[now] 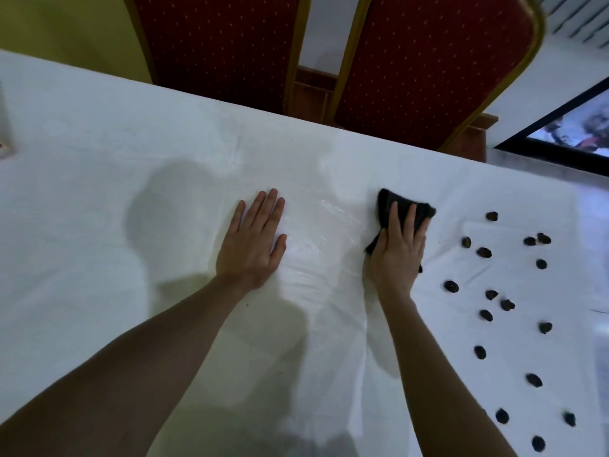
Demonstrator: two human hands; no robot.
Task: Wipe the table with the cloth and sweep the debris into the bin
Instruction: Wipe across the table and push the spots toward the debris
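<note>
1. The left hand point(252, 239) lies flat on the white table point(99, 133), well to the left of the cloth, fingers straight and close together, palm down. It holds nothing. My reading is that it braces the person's weight and pins the thin, wrinkled plastic covering so it does not drag along with the wiping.

2. The cloth point(400, 209), a small dark folded piece, sits near the middle of the table's width, nearer its far edge than the person. The right hand point(400, 249) presses on it from above, fingers spread and fairly straight across its top, thumb against its left side. This looks like a push-and-slide hold, not a pinch: downward pressure keeps the cloth's edge on the surface.

3. The debris point(484, 252), many small dark lumps, lies scattered to the right of the cloth, running down toward the near right corner. None touches the cloth. Facing that way, the cloth seems set to herd the lumps rightward off the table end.

4. Two red chairs point(428, 61) stand behind the cloth, beyond the table's far edge.

5. The bin is not in view; presumably it waits past the right end.
</note>
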